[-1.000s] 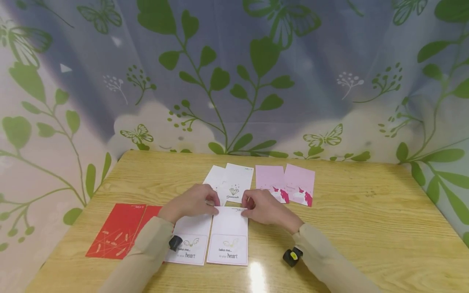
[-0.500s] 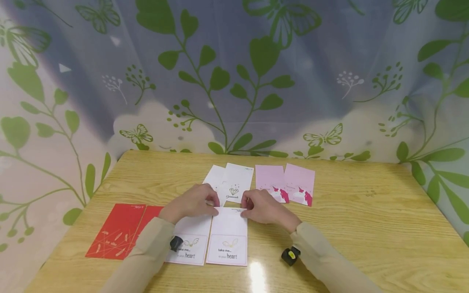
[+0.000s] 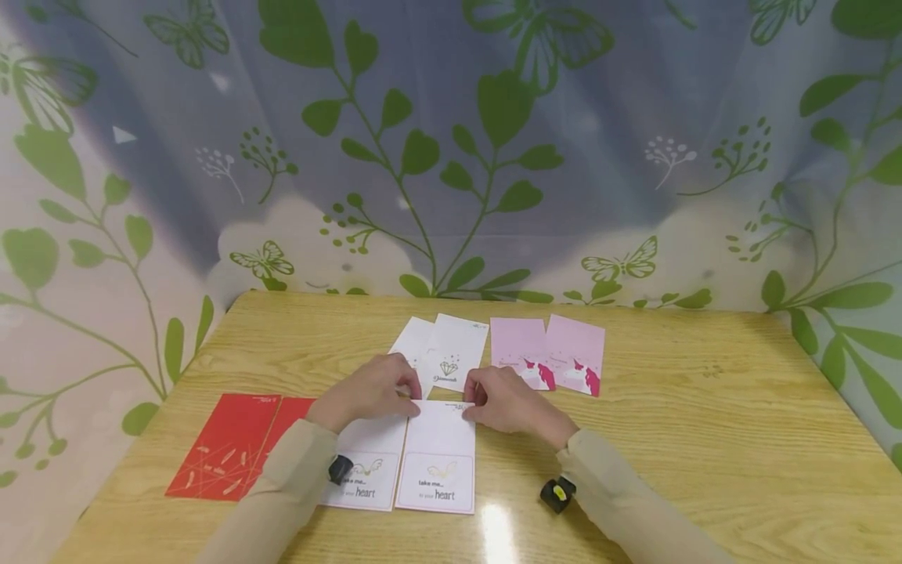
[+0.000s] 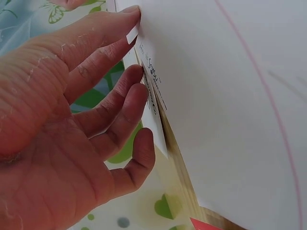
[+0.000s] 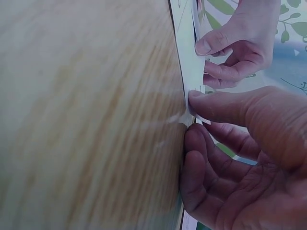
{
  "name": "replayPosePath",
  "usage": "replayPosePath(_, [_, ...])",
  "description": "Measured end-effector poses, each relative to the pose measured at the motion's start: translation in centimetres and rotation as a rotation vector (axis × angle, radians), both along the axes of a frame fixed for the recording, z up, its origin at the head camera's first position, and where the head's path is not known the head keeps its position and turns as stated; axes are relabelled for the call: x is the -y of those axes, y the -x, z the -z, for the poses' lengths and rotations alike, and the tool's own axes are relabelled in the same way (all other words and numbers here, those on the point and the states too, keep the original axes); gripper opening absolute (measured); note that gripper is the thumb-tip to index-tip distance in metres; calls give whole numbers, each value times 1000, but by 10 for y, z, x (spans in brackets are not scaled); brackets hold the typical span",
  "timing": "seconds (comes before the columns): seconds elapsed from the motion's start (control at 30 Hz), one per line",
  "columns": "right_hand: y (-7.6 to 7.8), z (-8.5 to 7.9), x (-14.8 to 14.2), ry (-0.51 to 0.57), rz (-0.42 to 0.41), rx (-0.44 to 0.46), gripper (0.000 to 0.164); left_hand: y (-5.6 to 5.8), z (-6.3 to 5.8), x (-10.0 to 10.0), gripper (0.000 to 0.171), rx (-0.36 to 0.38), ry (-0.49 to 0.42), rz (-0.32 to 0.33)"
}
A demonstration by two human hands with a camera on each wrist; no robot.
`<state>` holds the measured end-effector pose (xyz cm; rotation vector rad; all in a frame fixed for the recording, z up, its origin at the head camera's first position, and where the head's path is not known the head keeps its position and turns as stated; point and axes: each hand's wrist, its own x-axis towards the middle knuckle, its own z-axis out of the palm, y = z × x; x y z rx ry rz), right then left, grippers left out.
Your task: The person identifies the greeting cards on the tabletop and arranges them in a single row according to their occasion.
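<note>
A white printed card (image 3: 438, 442) with gold wings and the words "take me... to your heart" lies at the near middle of the table. My left hand (image 3: 369, 389) pinches its top left corner between thumb and forefinger; the other fingers curve loosely in the left wrist view. At the top right corner, my right hand (image 3: 516, 401) pinches the same card, its thumb on the paper's edge in the right wrist view. A matching white card (image 3: 366, 479) lies just left of it, partly hidden under my left hand and sleeve.
Beyond my hands, two overlapping white cards, one with a diamond print (image 3: 458, 348), lie beside two pink cards (image 3: 517, 341) with unicorns. Two red cards (image 3: 224, 446) are at the left, one partly covered by my sleeve. A leaf-patterned curtain (image 3: 437, 196) hangs behind the wooden table (image 3: 690, 439).
Both hands keep their pinch on the top corners of the white card. The card's lower end has shifted very slightly left; the other cards stay where they were.
</note>
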<state>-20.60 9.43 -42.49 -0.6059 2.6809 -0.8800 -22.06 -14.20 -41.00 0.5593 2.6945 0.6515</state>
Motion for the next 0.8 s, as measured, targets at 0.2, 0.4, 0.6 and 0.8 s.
replayPosePath(0.2, [0,0,0,-3,9,14,17,-1,0,-1,11,21,8,-27])
replayPosePath(0.4, [0,-1,0,6,16,21,17,0,0,-1,10,13,8,-18])
replayPosePath(0.6, [1,0,-1,12,13,20,17,0,-1,2,10,-45,-9,48])
replayPosePath(0.8, [2,0,-2,10,9,19,12,-1,0,2,9,-54,-16,57])
